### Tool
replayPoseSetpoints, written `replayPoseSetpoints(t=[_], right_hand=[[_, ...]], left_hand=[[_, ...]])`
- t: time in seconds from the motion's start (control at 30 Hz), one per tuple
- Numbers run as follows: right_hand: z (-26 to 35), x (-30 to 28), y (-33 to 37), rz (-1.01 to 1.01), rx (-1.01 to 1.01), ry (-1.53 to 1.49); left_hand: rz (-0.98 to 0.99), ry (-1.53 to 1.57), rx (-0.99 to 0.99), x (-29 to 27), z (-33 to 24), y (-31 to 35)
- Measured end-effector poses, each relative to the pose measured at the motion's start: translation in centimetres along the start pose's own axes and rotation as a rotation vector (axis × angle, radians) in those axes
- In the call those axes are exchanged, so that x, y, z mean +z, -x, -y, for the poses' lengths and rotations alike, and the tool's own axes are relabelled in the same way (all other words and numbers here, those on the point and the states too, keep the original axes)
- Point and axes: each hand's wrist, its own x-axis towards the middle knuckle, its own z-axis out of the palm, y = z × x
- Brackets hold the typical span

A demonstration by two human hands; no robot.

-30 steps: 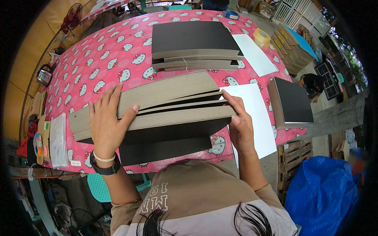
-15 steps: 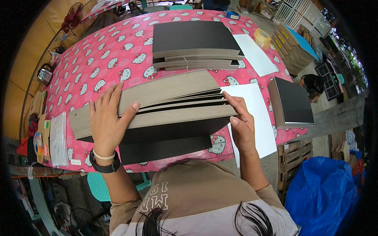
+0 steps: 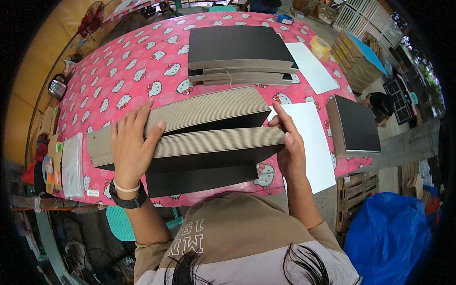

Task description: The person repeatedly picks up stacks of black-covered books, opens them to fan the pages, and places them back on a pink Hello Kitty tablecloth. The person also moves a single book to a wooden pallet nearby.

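A thick stack of black-faced grey boards [image 3: 209, 142] stands on its long edges in front of me, its pale edges facing up. Toward the right end it splits into a near and a far bundle with a dark wedge-shaped gap between them. My left hand [image 3: 133, 142] lies over the top edges left of the middle, fingers stretched out and thumb apart. At the right end my right hand [image 3: 290, 142] grips the near bundle's corner, thumb on the near side and fingers behind. A black board [image 3: 202, 181] lies flat on the table nearer to me.
More black boards [image 3: 240, 45] lie piled at the back, and another stack [image 3: 356, 124] is at the right. White sheets [image 3: 313, 142], a tape roll [image 3: 320, 47] and clear plastic packs [image 3: 72, 164] rest on the pink patterned tablecloth [image 3: 109, 76]. Another person [image 3: 380, 105] is at far right.
The several narrow gaps between the boards at the right end have become one wider gap between two bundles. My right hand has shifted slightly; my left hand keeps its place on the stack.
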Motion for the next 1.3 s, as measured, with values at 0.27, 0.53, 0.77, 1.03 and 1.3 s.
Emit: replayPoseSetpoints(t=[0.27, 0.53, 0.77, 1.03, 1.3], right_hand=[[-0.3, -0.4, 0.2, 0.035, -0.060, 0.147], [-0.8, -0.3, 0.6, -0.002, -0.103, 0.206], [0.0, -0.6, 0.1, 0.049, 0.004, 0.096], [0.1, -0.4, 0.2, 0.050, -0.024, 0.157], [-0.4, -0.6, 0.5, -0.004, -0.096, 0.218]], left_hand=[[-0.021, -0.003, -0.001, 0.4, 0.3, 0.1], [-0.002, 0.028, -0.043, 0.2, 0.1, 0.0], [-0.015, 0.000, -0.011, 0.1, 0.0, 0.0], [-0.022, 0.007, -0.013, 0.3, 0.1, 0.0], [-0.003, 0.025, -0.042, 0.2, 0.0, -0.2]])
